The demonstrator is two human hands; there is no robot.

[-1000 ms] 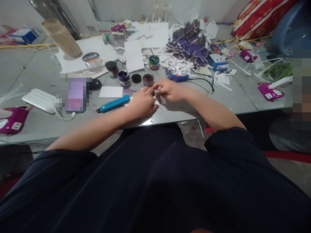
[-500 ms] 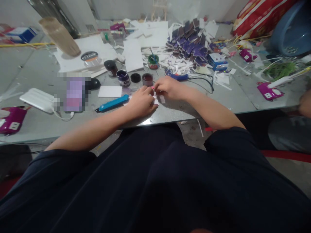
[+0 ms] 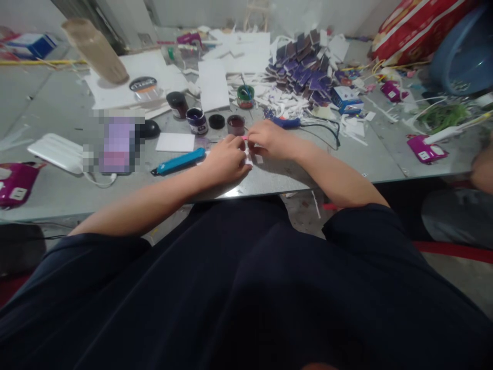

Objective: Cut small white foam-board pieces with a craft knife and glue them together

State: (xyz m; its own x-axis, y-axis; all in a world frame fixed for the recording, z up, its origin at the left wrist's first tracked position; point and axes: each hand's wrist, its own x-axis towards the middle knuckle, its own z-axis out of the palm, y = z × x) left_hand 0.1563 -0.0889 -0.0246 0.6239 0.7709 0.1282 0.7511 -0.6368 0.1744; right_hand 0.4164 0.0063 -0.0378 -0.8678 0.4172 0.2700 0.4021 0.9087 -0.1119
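My left hand (image 3: pixel 225 159) rests low over the table, its bent fingers closed on a small white piece (image 3: pixel 248 156). Facing it, my right hand (image 3: pixel 271 140) pinches at a small pink item (image 3: pixel 244 137) whose kind is mostly hidden by the fingers. The fingertips of both hands nearly meet. Beside my left wrist lies a blue utility knife (image 3: pixel 182 162), and behind that a blank white card (image 3: pixel 175 142). An open jar of reddish-brown paint (image 3: pixel 235 124) stands just beyond the fingers, near a black lid (image 3: pixel 216 121) and an open jar of dark purple paint (image 3: pixel 196 121).
A heap of purple-painted pieces (image 3: pixel 302 69) lies behind white scraps. A blue-handled tool (image 3: pixel 287 122) with a black cord sits right of the jars. The phone (image 3: pixel 118 146), white power bank (image 3: pixel 56 152) and black mouse (image 3: pixel 151 128) are left. Another person's arm (image 3: pixel 483 167) shows at right.
The view has shifted slightly. Both hands stay close together at the same spot, with my right fingers a little nearer the left ones.
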